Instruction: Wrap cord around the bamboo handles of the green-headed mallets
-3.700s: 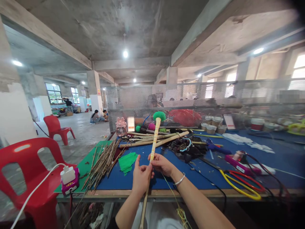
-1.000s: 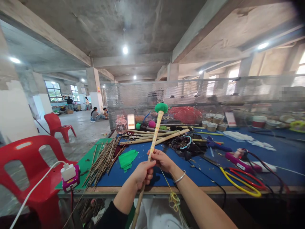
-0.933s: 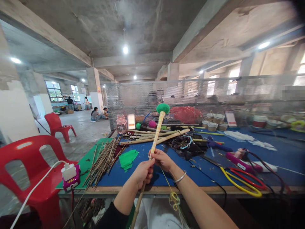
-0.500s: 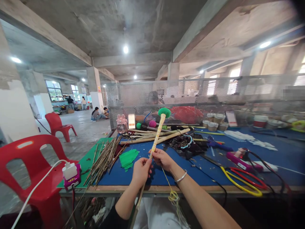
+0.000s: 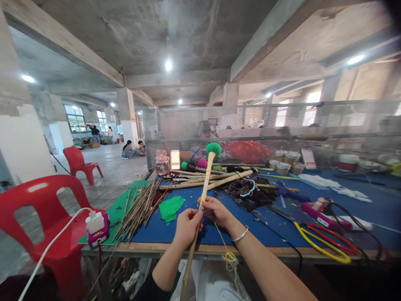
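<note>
Over tbl (image 5: 153, 235), hands (image 5: 187, 228) w/ wrapped stick (image 5: 206, 183)

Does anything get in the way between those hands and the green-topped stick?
Nothing visible does: the left grip and right grip are both on the stick. The yellow strand hangs below the right grip, beside the stick.

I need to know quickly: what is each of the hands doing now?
Left hand: closed, holding the stick.
Right hand: closed, pinching the stick above it.

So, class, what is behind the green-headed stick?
Behind the green-headed stick lie pale poles, with a mesh screen beyond; whatever its green head directly covers cannot be seen.
</note>
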A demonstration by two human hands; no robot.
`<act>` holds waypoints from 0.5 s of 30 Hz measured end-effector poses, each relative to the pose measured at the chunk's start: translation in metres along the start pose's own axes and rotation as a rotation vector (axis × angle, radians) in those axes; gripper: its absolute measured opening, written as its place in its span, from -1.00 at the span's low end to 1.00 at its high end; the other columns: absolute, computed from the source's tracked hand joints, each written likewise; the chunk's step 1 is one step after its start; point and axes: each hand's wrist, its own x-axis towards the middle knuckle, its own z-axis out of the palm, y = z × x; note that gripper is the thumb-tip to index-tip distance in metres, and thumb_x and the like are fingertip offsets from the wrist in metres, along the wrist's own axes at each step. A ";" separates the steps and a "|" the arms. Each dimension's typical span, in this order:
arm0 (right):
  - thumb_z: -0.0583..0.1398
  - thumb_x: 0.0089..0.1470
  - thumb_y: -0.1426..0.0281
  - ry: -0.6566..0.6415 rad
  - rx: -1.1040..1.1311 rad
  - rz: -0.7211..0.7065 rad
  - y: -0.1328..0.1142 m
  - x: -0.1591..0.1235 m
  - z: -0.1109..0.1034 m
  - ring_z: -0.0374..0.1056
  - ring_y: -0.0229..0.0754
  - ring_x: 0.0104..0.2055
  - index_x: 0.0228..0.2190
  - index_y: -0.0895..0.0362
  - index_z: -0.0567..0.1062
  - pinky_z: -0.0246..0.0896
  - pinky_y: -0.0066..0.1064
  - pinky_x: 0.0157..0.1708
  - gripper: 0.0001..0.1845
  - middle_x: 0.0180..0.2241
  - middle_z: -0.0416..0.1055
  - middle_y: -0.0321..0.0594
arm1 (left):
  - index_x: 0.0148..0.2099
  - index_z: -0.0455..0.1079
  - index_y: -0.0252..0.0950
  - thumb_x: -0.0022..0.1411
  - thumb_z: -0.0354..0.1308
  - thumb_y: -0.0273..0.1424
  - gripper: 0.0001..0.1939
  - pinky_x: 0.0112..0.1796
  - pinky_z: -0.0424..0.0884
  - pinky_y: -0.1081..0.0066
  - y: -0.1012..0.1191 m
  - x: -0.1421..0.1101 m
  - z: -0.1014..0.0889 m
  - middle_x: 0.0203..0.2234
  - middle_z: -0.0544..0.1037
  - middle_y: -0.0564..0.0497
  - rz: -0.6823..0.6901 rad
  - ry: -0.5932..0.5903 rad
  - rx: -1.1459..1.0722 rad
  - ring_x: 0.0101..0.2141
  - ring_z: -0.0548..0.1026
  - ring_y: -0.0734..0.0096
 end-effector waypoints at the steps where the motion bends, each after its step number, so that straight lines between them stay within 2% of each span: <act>1: 0.29 -0.24 0.26 -0.013 0.008 0.011 0.000 0.000 0.000 -0.27 -0.51 -0.75 -0.41 0.20 0.30 -0.48 -0.56 -0.76 -0.63 -0.76 -0.04 -0.54 | -0.43 0.30 -0.35 -0.11 0.17 -0.11 -0.63 -0.69 0.21 0.57 0.001 0.000 -0.001 -0.68 0.37 0.11 -0.024 -0.016 -0.020 -0.72 0.29 0.60; 5: 0.29 -0.25 0.26 0.008 -0.042 0.040 0.001 0.000 0.000 -0.27 -0.51 -0.75 -0.49 0.17 0.24 -0.50 -0.56 -0.76 -0.64 -0.76 -0.04 -0.55 | -0.45 0.29 -0.35 -0.06 0.12 -0.11 -0.64 -0.71 0.15 0.57 -0.003 0.002 -0.002 -0.69 0.35 0.11 -0.055 -0.034 0.010 -0.74 0.26 0.60; 7: 0.29 -0.26 0.25 0.029 -0.068 0.043 0.001 0.001 0.000 -0.27 -0.51 -0.76 -0.51 0.16 0.22 -0.50 -0.55 -0.76 -0.63 -0.77 -0.04 -0.55 | -0.43 0.31 -0.35 -0.01 0.08 -0.13 -0.67 -0.66 0.21 0.54 -0.006 0.003 -0.001 -0.68 0.36 0.10 0.009 -0.013 0.072 -0.69 0.30 0.56; 8: 0.28 -0.26 0.25 0.034 -0.083 0.045 0.002 0.001 0.000 -0.26 -0.51 -0.76 -0.52 0.15 0.22 -0.49 -0.55 -0.77 -0.63 -0.78 -0.05 -0.55 | -0.40 0.33 -0.35 0.01 0.08 -0.16 -0.69 -0.59 0.26 0.52 -0.005 0.002 0.000 -0.64 0.39 0.07 0.068 0.026 0.107 -0.63 0.34 0.53; 10: 0.27 -0.25 0.24 0.036 -0.125 0.055 0.003 0.002 0.000 -0.27 -0.50 -0.76 -0.52 0.15 0.22 -0.50 -0.55 -0.77 -0.64 -0.78 -0.06 -0.56 | -0.31 0.35 -0.35 0.01 0.11 -0.24 -0.73 -0.40 0.33 0.45 0.005 -0.005 0.000 -0.49 0.45 -0.01 0.215 0.178 0.160 -0.46 0.41 0.44; 12: 0.27 -0.24 0.24 0.038 -0.165 0.069 0.003 0.003 0.000 -0.27 -0.50 -0.76 -0.52 0.15 0.22 -0.50 -0.54 -0.77 -0.65 -0.77 -0.05 -0.55 | -0.25 0.34 -0.34 -0.01 0.15 -0.30 -0.73 -0.25 0.31 0.38 0.026 -0.019 -0.002 -0.32 0.44 -0.08 0.356 0.385 0.160 -0.28 0.40 0.36; 15: 0.26 -0.24 0.26 0.044 -0.184 0.092 0.004 0.003 -0.001 -0.27 -0.50 -0.75 -0.51 0.16 0.22 -0.51 -0.55 -0.77 -0.65 -0.76 -0.06 -0.55 | -0.24 0.30 -0.30 0.07 0.11 -0.32 -0.80 -0.15 0.27 0.34 0.064 -0.049 -0.008 -0.15 0.36 -0.10 0.629 0.528 0.010 -0.10 0.33 0.31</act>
